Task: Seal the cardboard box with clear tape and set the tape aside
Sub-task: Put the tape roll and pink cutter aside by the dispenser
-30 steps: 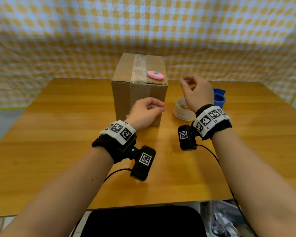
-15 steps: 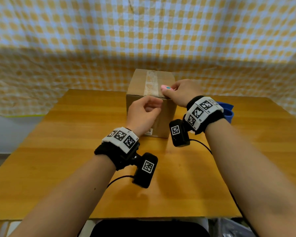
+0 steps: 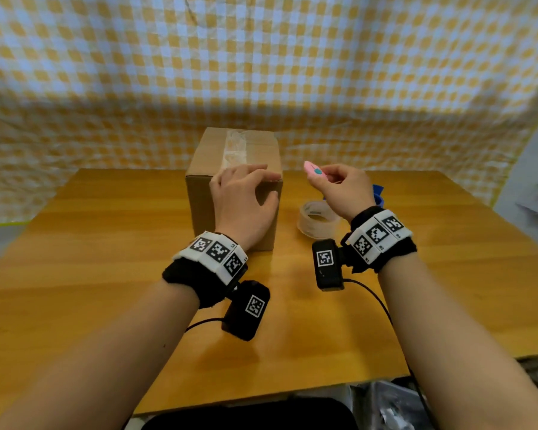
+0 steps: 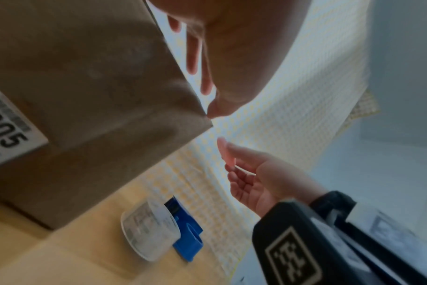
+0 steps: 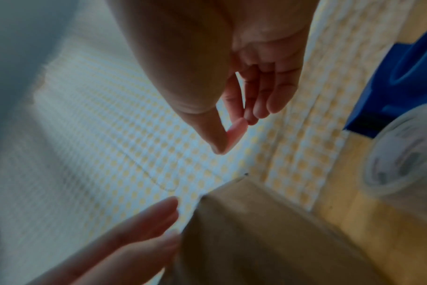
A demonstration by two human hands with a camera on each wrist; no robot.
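With the left hand [image 3: 246,200] spread flat on the cardboard box [image 3: 235,187] at twelve o'clock, the right hand [image 3: 342,189] pinching the pink cutter [image 3: 314,172] should slice cleanly toward the tape roll [image 3: 317,219] at two o'clock.

Head view bright, edges warped — wrist views dim, backlit, blurred.

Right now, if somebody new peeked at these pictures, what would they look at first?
Probably the small pink cutter with its teal button, pinched in the right hand and held up in the air beside the cardboard box. Next, the left hand with its fingers spread on the box's near top edge. A clear tape roll lies on the wooden table, right of the box.
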